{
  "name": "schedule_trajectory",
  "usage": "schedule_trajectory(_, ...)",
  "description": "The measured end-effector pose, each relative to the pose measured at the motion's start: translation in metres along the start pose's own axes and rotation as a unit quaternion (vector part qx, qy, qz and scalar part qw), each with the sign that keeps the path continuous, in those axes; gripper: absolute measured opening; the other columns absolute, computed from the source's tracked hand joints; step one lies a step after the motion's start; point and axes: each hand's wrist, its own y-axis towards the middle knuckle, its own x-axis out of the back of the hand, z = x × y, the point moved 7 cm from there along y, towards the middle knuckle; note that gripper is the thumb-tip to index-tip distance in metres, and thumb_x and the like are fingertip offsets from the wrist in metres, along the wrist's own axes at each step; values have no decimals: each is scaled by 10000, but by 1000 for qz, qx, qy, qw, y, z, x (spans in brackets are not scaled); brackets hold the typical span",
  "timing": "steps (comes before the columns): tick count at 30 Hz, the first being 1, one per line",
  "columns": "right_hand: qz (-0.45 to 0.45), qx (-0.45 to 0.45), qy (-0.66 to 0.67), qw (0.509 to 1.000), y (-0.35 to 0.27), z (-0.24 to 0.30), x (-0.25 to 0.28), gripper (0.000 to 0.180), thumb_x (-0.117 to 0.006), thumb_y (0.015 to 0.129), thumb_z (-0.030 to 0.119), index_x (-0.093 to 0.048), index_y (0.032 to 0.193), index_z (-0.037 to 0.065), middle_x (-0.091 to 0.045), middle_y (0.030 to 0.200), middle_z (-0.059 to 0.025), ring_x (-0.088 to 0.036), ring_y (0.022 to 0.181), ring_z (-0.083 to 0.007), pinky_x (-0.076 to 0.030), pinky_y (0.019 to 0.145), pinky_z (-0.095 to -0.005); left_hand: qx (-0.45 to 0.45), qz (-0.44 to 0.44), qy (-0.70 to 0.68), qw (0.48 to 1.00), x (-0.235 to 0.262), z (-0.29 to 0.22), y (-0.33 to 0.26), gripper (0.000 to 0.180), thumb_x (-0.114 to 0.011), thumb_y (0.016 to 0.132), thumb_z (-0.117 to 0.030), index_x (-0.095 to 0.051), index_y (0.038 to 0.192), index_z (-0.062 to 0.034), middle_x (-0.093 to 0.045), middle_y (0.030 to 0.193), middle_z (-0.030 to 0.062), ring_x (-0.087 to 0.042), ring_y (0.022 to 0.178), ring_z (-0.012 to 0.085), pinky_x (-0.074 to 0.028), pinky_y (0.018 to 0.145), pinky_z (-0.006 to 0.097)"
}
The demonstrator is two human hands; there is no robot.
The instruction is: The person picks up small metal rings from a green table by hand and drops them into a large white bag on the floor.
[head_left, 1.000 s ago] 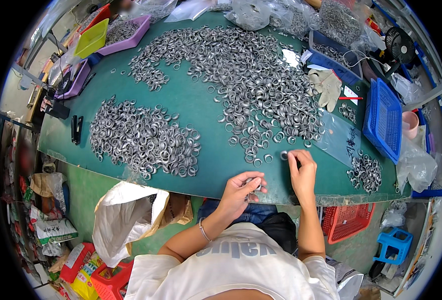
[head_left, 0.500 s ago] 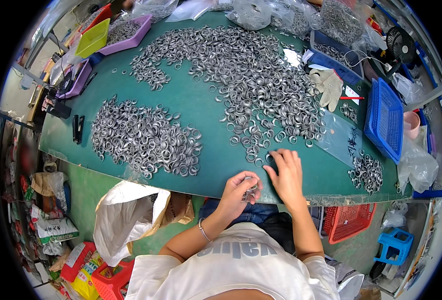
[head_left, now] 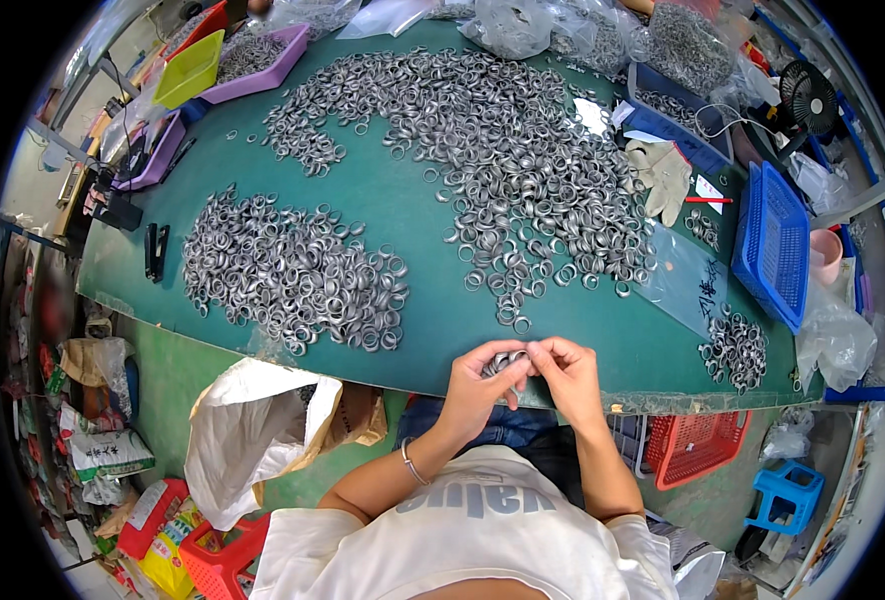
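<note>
Near table edge [head_left: 663, 401], left hand [head_left: 473, 388] partly hides held rings [head_left: 501, 362]; count unclear.

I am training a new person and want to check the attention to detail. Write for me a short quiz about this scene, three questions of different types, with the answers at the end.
1. Multiple choice: what colour is the plastic stool at the lower right of the picture?
A) yellow
B) blue
C) white

2. True or false: both hands are empty and resting far apart.

3. Fill in the missing word: in the picture, the pale glove lies to the ___ of the large ring pile.

Key:
1. B
2. False; the left hand holds several metal rings, and the right hand is close beside it.
3. right
</note>
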Motion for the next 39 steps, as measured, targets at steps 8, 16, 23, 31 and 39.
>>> schedule_trajectory(8, -128, 216, -375, 892, 41, 35, -15, 156, -702, 774, 87, -661, 899, 4, -609, 885, -118, -559, 892, -318, -448, 779, -405, 31, 30, -81, 996, 7, 4, -1, 247, -587, 913, -92, -596, 1145, -9, -615, 861, 90, -580, 644, 130, -470, 488, 238)
schedule_trajectory(16, -151, 193, -256, 935, 31, 31, 0, 66, -670, 791, 26, -631, 840, 4, -618, 838, -95, -563, 778, -252, -449, 699, -332, 36, 12, -164, 986, 11, 1, -2, 251, -592, 918, -111, -592, 1151, -17, -617, 918, 99, -609, 745, 160, -527, 574, 261)
schedule_trajectory(23, 23, 8, 67, 997, 6, 6, -12, 41, -613, 883, 42, -641, 904, 21, -597, 888, -5, -507, 815, -109, -399, 719, -249, -15, -17, -82, 996, 5, -9, 0, 244, -608, 935, -190, -604, 1098, -8, -617, 896, 82, -603, 727, 154, -522, 583, 254)
schedule_trajectory(31, -83, 140, -210, 964, 16, 41, -8, 144, -676, 818, 77, -651, 947, 18, -595, 969, -83, -535, 903, -219, -420, 750, -319, 25, -3, -109, 994, 23, -1, 1, 202, -595, 907, -90, -614, 1082, 10, -623, 864, 96, -605, 709, 150, -522, 579, 253)
schedule_trajectory(39, -148, 246, -384, 878, 36, 35, -18, 90, -715, 734, 55, -627, 746, 50, -605, 787, -66, -551, 803, -276, -381, 708, -381, 50, 28, -182, 982, 9, -10, -4, 234, -583, 912, -109, -591, 1112, 12, -630, 939, 119, -625, 759, 183, -560, 604, 274)
